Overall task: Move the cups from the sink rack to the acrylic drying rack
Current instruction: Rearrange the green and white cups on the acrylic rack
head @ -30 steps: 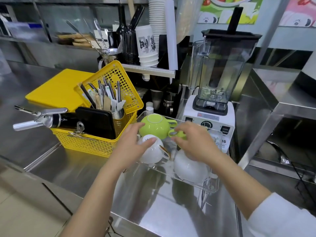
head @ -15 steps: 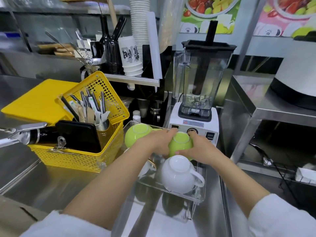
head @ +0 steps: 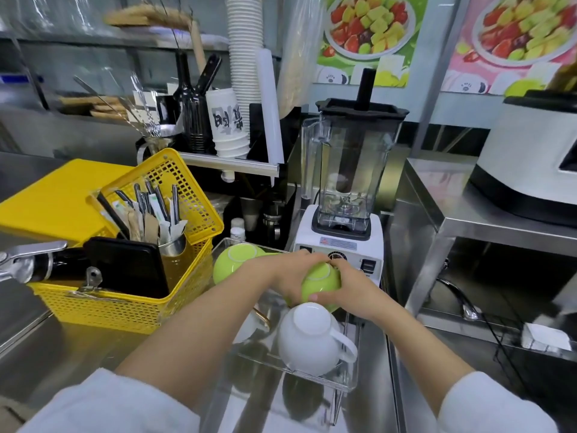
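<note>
Head view: a lime-green cup [head: 321, 281], glossy and turned base-up so its pale foot ring faces the camera, is held between both hands over the far end of the clear acrylic drying rack [head: 349, 382]. The left hand [head: 288, 273] is curled around the cup's left side, fingers wrapped over its far rim. The right hand [head: 349, 290] presses against the cup's right side, with its thumb lying across the near lower edge; both hands are closed on the cup, which sits between the two palms.

Just below the hands, toward the camera, a white cup [head: 310, 339] rests upside down in the rack, its handle pointing to the right. To the left of the left hand, touching the wrist line, a second green cup [head: 234, 264] also lies base-up in the rack. Under the left forearm a white cup with a gold handle [head: 260, 317] is partly hidden.

Further left of the hands a yellow basket [head: 125, 304] of utensils stands on the steel worktop [head: 62, 348]. Beyond the hands stands a white blender [head: 346, 195].
</note>
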Demonstrator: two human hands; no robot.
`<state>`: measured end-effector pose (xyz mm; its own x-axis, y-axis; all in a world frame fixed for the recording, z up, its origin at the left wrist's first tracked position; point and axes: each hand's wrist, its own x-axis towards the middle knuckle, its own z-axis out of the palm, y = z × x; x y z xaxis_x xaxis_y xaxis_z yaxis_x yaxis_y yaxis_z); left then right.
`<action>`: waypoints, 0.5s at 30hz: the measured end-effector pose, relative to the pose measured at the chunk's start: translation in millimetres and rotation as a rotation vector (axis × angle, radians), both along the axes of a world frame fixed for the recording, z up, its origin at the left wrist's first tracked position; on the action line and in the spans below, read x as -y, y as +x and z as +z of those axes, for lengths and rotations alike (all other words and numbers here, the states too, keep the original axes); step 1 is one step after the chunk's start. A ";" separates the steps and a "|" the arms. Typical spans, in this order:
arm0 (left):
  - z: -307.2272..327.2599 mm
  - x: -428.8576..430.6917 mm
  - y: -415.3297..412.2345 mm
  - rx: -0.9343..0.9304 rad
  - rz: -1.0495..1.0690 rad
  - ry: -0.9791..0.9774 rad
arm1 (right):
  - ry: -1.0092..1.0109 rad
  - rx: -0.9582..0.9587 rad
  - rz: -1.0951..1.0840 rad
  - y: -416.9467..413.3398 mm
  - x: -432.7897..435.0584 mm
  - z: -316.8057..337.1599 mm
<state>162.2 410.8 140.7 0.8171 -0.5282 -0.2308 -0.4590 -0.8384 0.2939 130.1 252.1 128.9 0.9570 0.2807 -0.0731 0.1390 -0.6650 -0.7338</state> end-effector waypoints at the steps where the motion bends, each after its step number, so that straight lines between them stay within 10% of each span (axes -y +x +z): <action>1: 0.2 -1.1 -0.8 0.035 -0.010 -0.003 | 0.008 0.002 -0.001 0.1 1.0 -0.5; 9: -6.2 -17.2 -6.2 0.346 -0.016 -0.190 | 0.162 0.147 -0.090 -2.2 10.4 1.1; 15: 13.7 -7.1 -24.3 0.375 0.257 -0.783 | 0.484 0.228 -0.089 -12.5 4.6 24.9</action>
<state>137.9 417.8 154.4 0.8809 -0.2127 0.4228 -0.4655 -0.5512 0.6925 117.6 247.4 153.8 0.9550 0.1483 0.2567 0.2892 -0.2749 -0.9169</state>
